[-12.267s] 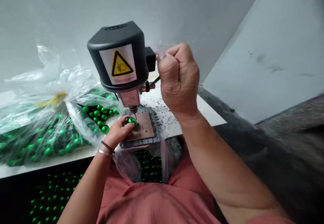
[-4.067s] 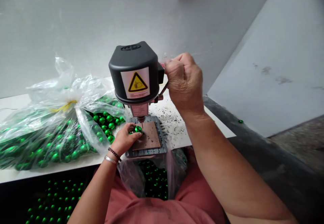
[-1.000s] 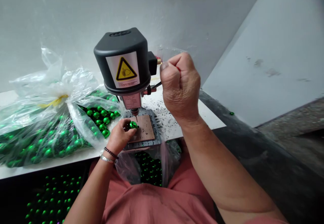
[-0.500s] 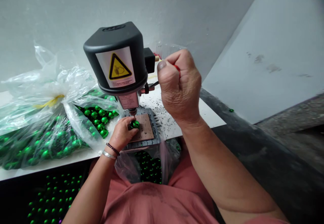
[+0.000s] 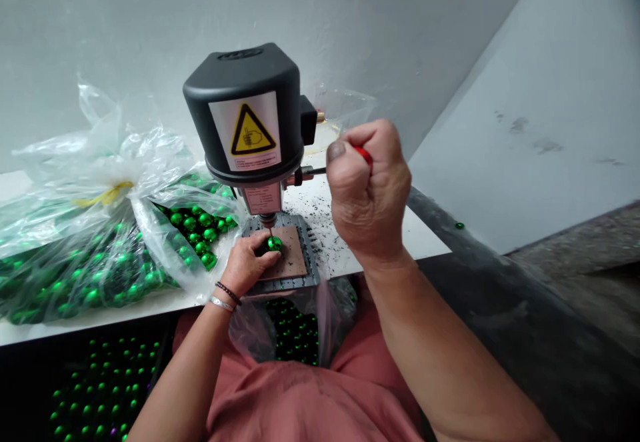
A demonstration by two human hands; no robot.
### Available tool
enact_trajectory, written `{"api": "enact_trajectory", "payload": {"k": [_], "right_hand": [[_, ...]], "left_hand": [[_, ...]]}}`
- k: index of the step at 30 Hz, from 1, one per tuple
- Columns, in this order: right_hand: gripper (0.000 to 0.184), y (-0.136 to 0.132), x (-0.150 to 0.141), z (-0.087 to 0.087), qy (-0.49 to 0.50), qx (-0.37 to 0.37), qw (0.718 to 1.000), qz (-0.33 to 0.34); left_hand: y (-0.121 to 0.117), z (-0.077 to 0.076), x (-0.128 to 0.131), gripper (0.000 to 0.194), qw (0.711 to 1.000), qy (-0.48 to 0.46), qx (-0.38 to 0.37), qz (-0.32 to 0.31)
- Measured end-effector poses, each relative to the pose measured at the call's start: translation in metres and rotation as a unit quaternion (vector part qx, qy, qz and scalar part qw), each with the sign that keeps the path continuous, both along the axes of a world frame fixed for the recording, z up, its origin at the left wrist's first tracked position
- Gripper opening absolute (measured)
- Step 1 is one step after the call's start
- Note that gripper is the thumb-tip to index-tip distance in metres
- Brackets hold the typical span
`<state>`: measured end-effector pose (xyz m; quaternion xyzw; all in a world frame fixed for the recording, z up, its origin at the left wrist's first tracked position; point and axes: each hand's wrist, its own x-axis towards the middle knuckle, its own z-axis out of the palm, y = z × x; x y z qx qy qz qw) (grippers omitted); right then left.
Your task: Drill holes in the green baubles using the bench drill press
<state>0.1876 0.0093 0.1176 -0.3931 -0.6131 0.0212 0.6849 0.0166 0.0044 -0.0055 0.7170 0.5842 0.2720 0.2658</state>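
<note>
My left hand [image 5: 245,259] pinches a shiny green ball [image 5: 274,244] between thumb and fingers on a brown board [image 5: 290,259]. The board lies on the grey base of a small bench drill press [image 5: 243,122]. Right above the ball is the thin drill bit [image 5: 271,231], its tip at or very near the ball's top. My right hand [image 5: 370,195] is closed around the red knob [image 5: 365,157] of the drill's feed lever, most of the knob hidden by the fingers. A yellow warning label faces me on the black motor cover.
A tied clear plastic bag [image 5: 115,229] full of green balls lies left on the white table [image 5: 425,232]. Dark shavings [image 5: 325,229] litter the table beside the base. An open bag of green balls [image 5: 295,329] hangs below the table edge. More balls [image 5: 100,395] lie lower left.
Over the last second my right hand has pulled the lever downward, showing more of its rod and red knob. My left hand has moved the green ball rightward under the bit.
</note>
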Motion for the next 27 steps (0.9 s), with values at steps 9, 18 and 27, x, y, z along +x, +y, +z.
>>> {"api": "enact_trajectory", "payload": {"k": [9, 18, 27], "right_hand": [[0.004, -0.017, 0.002, -0.042, -0.047, 0.036, 0.997, -0.057], [0.004, -0.020, -0.002, -0.062, -0.024, 0.028, 0.998, -0.055], [0.009, -0.018, -0.004, -0.094, 0.004, 0.022, 1.000, 0.014]], "left_hand": [[0.000, -0.003, -0.001, 0.032, 1.000, -0.010, 0.017, 0.006], [-0.001, -0.001, -0.001, 0.025, 0.999, 0.020, 0.027, -0.001], [-0.003, -0.004, -0.003, 0.026, 0.999, -0.012, 0.037, 0.017]]}}
